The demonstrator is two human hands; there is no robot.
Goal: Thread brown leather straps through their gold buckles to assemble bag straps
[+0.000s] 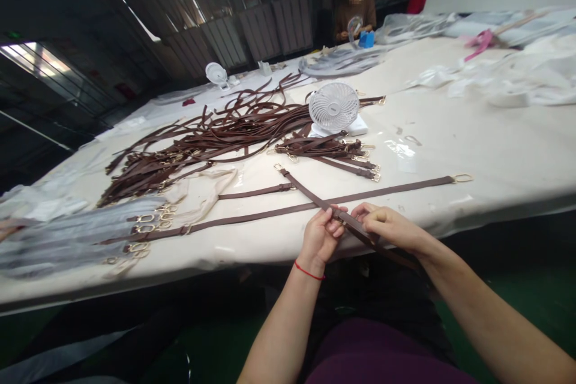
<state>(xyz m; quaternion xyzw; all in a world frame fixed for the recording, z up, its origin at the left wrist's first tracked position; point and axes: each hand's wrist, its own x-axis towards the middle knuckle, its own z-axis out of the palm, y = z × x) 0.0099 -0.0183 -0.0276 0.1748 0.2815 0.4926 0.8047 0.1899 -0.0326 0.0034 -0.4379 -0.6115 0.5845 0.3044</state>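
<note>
A brown strap (309,193) with a gold clasp at its far end runs diagonally over the table edge. My left hand (321,233), with a red string on the wrist, is closed around it near a buckle. Further down the same strap, my right hand (377,222) pinches it, and its lower part hangs past the edge. Beneath it lies a long brown strap (396,188) with a gold clasp at the right. A shorter brown strap (256,193) rests to the left.
A white fan (333,108) stands behind a small strap bundle (324,147). A large pile of brown straps (216,138) spreads left of it. Plastic-wrapped straps (81,231) lie at the left on the pale table (508,132). A person (360,9) sits across.
</note>
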